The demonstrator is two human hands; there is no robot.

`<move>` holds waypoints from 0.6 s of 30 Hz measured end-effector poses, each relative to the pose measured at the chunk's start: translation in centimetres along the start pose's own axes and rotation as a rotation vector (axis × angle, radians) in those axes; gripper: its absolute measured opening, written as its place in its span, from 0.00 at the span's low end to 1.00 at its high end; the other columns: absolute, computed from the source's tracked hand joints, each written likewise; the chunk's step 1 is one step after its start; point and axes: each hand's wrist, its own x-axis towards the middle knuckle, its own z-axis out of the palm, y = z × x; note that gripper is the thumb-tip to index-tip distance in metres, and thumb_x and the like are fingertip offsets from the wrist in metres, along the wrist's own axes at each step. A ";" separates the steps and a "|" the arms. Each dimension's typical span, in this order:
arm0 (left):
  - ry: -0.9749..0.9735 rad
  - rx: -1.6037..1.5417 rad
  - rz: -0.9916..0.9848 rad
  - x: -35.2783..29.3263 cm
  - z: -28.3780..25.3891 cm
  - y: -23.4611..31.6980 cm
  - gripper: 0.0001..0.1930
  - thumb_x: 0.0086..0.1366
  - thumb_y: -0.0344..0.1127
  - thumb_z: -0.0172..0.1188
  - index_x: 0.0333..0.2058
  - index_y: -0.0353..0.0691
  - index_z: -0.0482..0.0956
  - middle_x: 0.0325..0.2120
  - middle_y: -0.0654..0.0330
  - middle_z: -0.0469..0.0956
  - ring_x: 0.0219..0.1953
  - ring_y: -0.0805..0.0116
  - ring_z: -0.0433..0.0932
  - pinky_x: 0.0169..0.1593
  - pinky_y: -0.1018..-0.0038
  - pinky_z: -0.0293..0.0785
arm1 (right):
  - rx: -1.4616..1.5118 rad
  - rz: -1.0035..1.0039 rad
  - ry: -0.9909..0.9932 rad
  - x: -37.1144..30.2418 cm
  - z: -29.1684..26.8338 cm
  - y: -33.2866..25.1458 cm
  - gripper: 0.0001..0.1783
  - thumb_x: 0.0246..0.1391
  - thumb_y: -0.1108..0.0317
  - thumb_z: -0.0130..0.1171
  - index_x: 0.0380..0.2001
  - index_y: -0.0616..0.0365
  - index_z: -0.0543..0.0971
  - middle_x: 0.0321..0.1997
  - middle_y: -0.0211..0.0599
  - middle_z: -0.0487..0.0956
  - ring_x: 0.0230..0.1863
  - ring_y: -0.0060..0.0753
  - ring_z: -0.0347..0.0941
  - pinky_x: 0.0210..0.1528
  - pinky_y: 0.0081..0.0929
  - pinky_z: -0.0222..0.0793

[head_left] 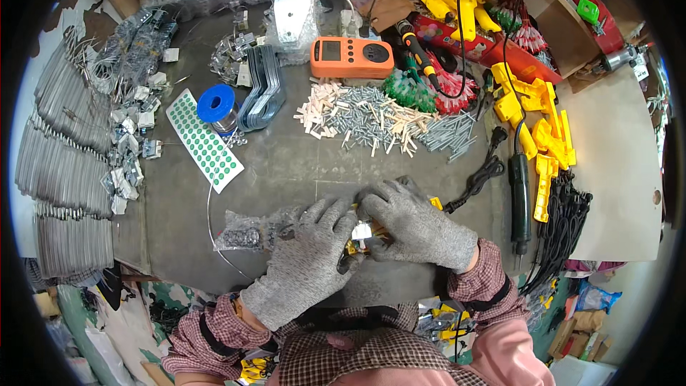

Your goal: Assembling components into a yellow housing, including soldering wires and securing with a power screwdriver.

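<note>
Both my hands wear grey knit gloves and meet near the table's front edge. Between their fingertips is a small white component (pixel 361 231) set in a yellow plastic housing (pixel 435 203), mostly covered by the gloves. My left hand (pixel 307 257) has its fingers curled over the left side of this piece. From the right, my right hand (pixel 418 225) grips it with bent fingers and thumb. Beyond the right hand, a black power cord (pixel 486 175) leads off from the yellow end. A clear bubble-wrap bag (pixel 243 232) lies beside my left hand.
Metal plates (pixel 68 164) are stacked at left, near a green-dotted sticker sheet (pixel 204 139) and blue solder spool (pixel 216 104). Screws (pixel 364 111) lie in piles before an orange meter (pixel 351 57). At right are a black soldering iron (pixel 520 204), yellow housings (pixel 547 129) and bundled black cords (pixel 561 229).
</note>
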 end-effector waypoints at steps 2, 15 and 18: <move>-0.002 0.029 0.009 0.0 -0.5 0.0 0.33 0.58 0.52 0.68 0.58 0.42 0.74 0.63 0.52 0.68 0.67 0.49 0.64 0.69 0.45 0.53 | -0.035 0.011 -0.029 0.4 -0.7 -0.3 0.24 0.44 0.61 0.69 0.46 0.55 0.77 0.51 0.42 0.74 0.57 0.49 0.70 0.60 0.48 0.64; -0.380 -0.396 -0.081 5.2 -2.4 -3.9 0.29 0.63 0.52 0.68 0.54 0.38 0.72 0.39 0.49 0.79 0.43 0.59 0.81 0.45 0.63 0.78 | 0.057 0.139 0.065 -1.9 0.4 -1.4 0.26 0.46 0.57 0.71 0.47 0.56 0.78 0.50 0.44 0.76 0.53 0.51 0.73 0.56 0.46 0.71; -0.632 -0.548 -0.099 6.8 -4.8 -3.0 0.28 0.64 0.51 0.67 0.54 0.38 0.72 0.40 0.48 0.79 0.44 0.60 0.80 0.47 0.63 0.77 | 0.055 0.183 -0.020 -1.4 -0.5 -2.0 0.25 0.46 0.59 0.70 0.46 0.57 0.76 0.52 0.45 0.75 0.53 0.52 0.74 0.55 0.48 0.71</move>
